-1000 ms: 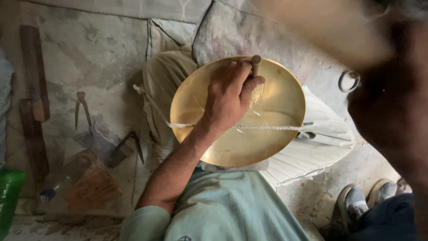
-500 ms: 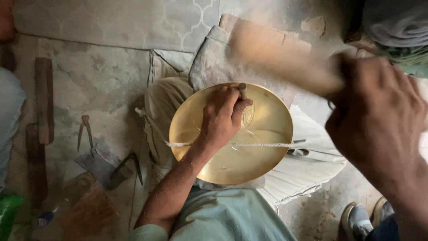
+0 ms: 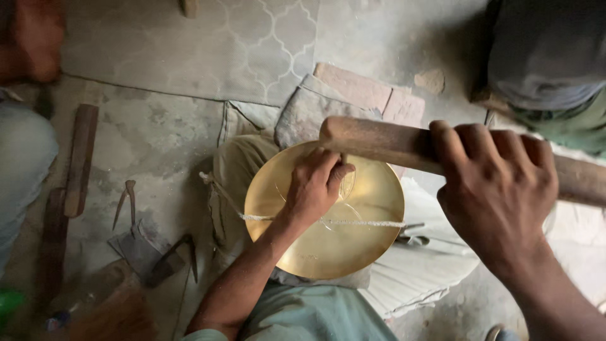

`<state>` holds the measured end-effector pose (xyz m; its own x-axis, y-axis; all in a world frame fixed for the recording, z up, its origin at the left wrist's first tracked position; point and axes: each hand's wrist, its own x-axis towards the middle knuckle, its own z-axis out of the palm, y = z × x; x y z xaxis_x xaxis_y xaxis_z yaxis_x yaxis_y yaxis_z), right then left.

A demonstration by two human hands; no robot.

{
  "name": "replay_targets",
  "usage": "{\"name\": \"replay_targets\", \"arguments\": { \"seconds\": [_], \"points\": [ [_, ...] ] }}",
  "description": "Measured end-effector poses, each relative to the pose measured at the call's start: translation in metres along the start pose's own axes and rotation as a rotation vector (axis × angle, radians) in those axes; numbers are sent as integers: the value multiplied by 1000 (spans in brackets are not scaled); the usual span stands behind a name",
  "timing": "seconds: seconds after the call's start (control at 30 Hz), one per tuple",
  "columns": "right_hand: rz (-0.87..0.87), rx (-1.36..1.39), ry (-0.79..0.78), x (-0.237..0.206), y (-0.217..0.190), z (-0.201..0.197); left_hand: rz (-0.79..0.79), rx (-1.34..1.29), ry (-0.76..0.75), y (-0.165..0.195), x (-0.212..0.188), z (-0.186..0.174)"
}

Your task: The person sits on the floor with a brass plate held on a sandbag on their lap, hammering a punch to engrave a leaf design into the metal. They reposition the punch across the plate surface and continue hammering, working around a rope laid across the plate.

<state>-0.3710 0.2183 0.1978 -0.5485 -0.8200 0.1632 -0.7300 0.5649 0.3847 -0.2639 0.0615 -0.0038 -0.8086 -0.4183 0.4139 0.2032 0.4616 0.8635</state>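
A round brass dish [image 3: 341, 249] rests on my lap over a folded cloth. My left hand [image 3: 312, 189] presses on the dish's upper part, fingers closed around a small punch-like tool [image 3: 346, 182] that stands on the metal. A pale string [image 3: 369, 223] stretches across the dish under that hand. My right hand [image 3: 499, 189], much closer to the camera, grips a thick wooden club [image 3: 379, 142]. The club's rounded end hovers just above my left hand and the tool.
Another person sits at the upper right [image 3: 546, 57], and a clothed leg shows at the left edge [image 3: 22, 164]. Wooden bars [image 3: 81, 158], metal pincers [image 3: 128, 201] and a dark metal scrap [image 3: 136, 249] lie on the stone floor to the left. Bricks [image 3: 372, 91] lie behind the dish.
My right hand has swung the wooden club down from the upper right until its end is over my left hand. The left hand has stayed on the dish with the tool.
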Motion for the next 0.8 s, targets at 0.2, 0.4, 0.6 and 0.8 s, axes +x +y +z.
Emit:
{"name": "replay_targets", "arguments": {
  "seconds": [0.2, 0.4, 0.6, 0.8],
  "points": [
    [202, 465, -60, -1, -3, -11, -217, -192, 64, 11, -4, -8],
    [227, 459, 7, 4, -7, -9, -52, -86, 84, 12, -3, -7],
    [114, 214, -12, 10, -2, -7, -35, 10, 86, 10, -2, -5],
    [169, 509, 8, 16, -1, -5, -79, -39, 74, 6, -7, -1]
  ]
}}
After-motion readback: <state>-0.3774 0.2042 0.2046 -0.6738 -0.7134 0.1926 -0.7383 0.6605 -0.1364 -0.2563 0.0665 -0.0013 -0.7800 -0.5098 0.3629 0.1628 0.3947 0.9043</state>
